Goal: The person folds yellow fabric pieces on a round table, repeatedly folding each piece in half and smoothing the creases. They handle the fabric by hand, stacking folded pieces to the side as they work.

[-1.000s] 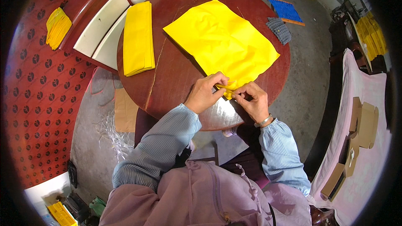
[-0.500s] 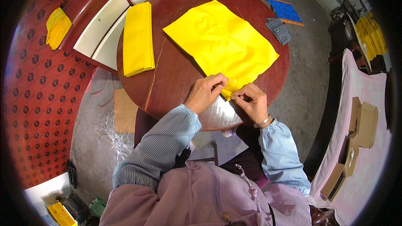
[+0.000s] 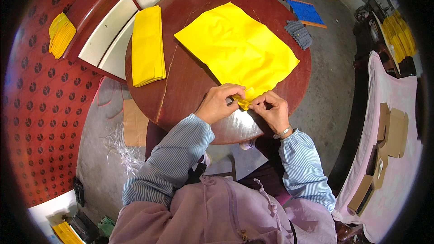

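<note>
A bright yellow cloth piece (image 3: 239,40), creased in the middle, is spread flat over the round table with its near edge pointing at me. My left hand (image 3: 219,104) pinches the left side of that near edge, thumb and fingertips bent round the cloth. Just to the right, my right hand (image 3: 274,112) grips the same edge between thumb and forefinger. Between the two hands the edge is gathered into small folds, and a thin pale line shows there. Whether anything tiny sits under the fingertips is hidden.
The round red-brown table (image 3: 181,95) carries a folded yellow stack (image 3: 148,47) at left and a grey bumpy pad (image 3: 298,35) at right. A blue mat (image 3: 307,12) lies beyond. Opened cardboard boxes (image 3: 384,149) rest on a pink-covered surface at right. Clear plastic strands (image 3: 124,149) lie on the floor.
My left hand has shifted slightly toward me along the near edge, its fingers drawn a little differently round the cloth. The right hand keeps its pinch in place.
</note>
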Motion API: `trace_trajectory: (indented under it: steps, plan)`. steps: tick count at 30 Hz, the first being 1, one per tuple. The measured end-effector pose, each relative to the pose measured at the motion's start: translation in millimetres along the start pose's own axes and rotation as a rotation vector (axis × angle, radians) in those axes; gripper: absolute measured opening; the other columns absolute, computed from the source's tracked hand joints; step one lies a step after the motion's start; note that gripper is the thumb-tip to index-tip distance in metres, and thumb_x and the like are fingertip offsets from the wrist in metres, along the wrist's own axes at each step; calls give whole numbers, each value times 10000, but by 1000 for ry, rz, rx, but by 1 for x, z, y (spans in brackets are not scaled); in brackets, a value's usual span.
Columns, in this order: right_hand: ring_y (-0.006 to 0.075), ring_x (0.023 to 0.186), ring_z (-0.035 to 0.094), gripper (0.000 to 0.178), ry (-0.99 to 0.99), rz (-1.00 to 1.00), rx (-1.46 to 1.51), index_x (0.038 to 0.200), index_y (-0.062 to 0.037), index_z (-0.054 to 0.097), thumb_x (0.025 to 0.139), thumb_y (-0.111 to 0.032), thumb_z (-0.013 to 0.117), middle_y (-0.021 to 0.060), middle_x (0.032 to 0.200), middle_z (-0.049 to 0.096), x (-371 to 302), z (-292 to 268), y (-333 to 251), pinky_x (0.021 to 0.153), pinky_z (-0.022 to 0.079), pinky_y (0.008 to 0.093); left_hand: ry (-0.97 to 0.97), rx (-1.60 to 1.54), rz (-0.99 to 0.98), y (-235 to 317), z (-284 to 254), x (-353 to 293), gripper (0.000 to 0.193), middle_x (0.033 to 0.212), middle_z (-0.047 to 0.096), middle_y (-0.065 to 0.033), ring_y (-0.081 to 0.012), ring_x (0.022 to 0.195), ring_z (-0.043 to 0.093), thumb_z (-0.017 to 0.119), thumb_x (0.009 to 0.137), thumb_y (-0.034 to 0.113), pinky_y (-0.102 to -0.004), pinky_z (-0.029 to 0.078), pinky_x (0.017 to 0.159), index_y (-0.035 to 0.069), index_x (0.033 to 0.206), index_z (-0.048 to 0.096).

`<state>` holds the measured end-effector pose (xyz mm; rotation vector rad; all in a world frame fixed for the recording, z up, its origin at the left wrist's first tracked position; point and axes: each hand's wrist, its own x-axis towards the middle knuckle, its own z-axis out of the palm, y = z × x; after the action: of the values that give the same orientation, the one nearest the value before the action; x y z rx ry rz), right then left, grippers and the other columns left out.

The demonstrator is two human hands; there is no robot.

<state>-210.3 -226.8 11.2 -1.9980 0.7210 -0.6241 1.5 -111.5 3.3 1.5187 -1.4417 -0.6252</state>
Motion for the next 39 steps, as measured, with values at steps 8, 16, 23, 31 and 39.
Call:
trace_trajectory:
  steps: [8, 16, 23, 31, 39]
  plan:
    - [88, 692, 545, 162, -1, -1, -19, 918, -28, 793, 830, -65, 923, 0, 819, 652, 1, 0, -3, 645, 458, 260, -9, -36, -35, 3, -1, -2, 215, 1296, 769, -161, -300, 1158, 764, 708, 886, -31, -360, 629, 977, 34, 1089, 728]
    - [110, 672, 592, 158, 1, -18, -37, 917, -27, 787, 836, -78, 912, 35, 816, 678, 2, -1, -3, 629, 497, 285, 8, -59, -9, 1, 0, 0, 155, 1278, 774, -174, -304, 1154, 768, 698, 926, -5, -363, 629, 977, 31, 1072, 737]
    - [107, 672, 600, 163, -1, -8, -40, 914, -25, 787, 839, -85, 918, 36, 818, 684, 2, 0, -1, 626, 512, 291, 7, -49, -23, 1, 0, 0, 148, 1289, 774, -166, -280, 1130, 776, 710, 926, -8, -351, 635, 959, 26, 1067, 737]
    - [108, 667, 594, 162, -7, -8, -22, 922, -23, 789, 839, -81, 915, 39, 818, 678, 2, 0, 0, 629, 510, 290, 6, -34, -36, 1, 1, 0, 164, 1286, 775, -158, -261, 1094, 782, 746, 912, -11, -339, 642, 937, 27, 1072, 754]
    - [103, 656, 582, 159, 0, -36, -41, 931, -20, 787, 844, -73, 910, 38, 812, 669, 2, 0, 0, 623, 502, 283, 10, -5, -33, -1, 3, -1, 136, 1274, 778, -149, -272, 1097, 777, 759, 943, 42, -352, 638, 930, 32, 1077, 744]
